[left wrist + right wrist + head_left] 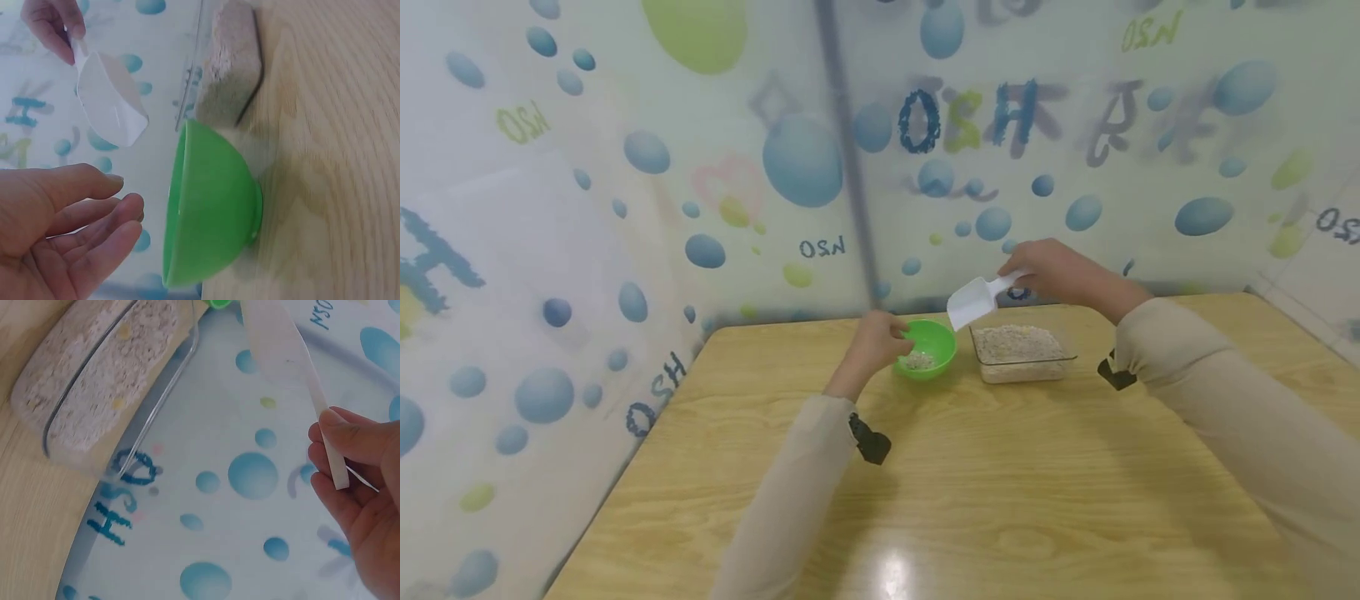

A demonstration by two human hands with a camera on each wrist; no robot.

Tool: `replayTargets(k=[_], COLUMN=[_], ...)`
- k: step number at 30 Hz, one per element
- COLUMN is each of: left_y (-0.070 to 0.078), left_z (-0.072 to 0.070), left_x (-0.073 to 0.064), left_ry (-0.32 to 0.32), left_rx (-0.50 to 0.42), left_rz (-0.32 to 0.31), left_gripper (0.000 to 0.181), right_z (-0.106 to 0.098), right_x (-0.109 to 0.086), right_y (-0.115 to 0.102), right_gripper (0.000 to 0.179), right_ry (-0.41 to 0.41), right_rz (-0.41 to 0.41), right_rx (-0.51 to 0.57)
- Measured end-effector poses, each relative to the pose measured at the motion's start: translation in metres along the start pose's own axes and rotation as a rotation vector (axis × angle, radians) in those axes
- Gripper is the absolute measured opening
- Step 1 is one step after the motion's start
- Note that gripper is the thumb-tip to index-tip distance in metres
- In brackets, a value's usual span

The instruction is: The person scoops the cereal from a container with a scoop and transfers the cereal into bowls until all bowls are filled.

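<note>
My right hand [1054,268] pinches the handle of a white scoop [973,302], held in the air between a green bowl and a glass dish. In the right wrist view thumb and fingers close round the scoop's handle [333,456]. The green bowl [215,206] stands upright on the table with a small heap of pale flakes [919,360] in it. Beside the bowl's left rim is my left hand [872,346]; in the left wrist view its loosely bent fingers stay apart from the bowl and hold nothing. The clear glass dish [1022,372] is filled with oat-like flakes [125,369].
A wooden table [925,483] carries the bowl and dish near its far edge. Behind it hangs a pale curtain [760,275] printed with blue and green dots and letters. Dark wrist straps [871,440] sit on both sleeves.
</note>
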State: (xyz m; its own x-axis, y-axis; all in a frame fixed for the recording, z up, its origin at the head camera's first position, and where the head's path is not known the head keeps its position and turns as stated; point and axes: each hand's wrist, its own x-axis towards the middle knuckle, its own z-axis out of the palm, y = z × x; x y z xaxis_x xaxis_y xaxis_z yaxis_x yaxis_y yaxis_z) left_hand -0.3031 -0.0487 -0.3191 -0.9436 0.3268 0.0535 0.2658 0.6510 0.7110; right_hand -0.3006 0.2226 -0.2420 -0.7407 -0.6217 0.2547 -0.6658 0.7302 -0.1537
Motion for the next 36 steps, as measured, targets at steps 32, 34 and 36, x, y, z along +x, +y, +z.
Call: replayTargets(k=[32,34,36], left_y=[0.042,0.041,0.04], left_z=[0.072,0.073,0.074], left_x=[0.022,0.022,0.022], left_ry=[-0.096,-0.094,-0.094], left_rx=[0.013,0.018,0.024], left_rz=[0.004,0.006,0.009], left_gripper=[0.03,0.021,0.011], right_z=[-0.009,-0.012,-0.014], right_x=[-0.059,-0.059,-0.058], right_y=[0.059,0.059,0.059], right_gripper=[0.017,0.017,0.018], right_ry=[-0.091,-0.107,-0.12], right_rz=[0.161,0.159,0.159], right_rx=[-0.062,-0.065,-0.061])
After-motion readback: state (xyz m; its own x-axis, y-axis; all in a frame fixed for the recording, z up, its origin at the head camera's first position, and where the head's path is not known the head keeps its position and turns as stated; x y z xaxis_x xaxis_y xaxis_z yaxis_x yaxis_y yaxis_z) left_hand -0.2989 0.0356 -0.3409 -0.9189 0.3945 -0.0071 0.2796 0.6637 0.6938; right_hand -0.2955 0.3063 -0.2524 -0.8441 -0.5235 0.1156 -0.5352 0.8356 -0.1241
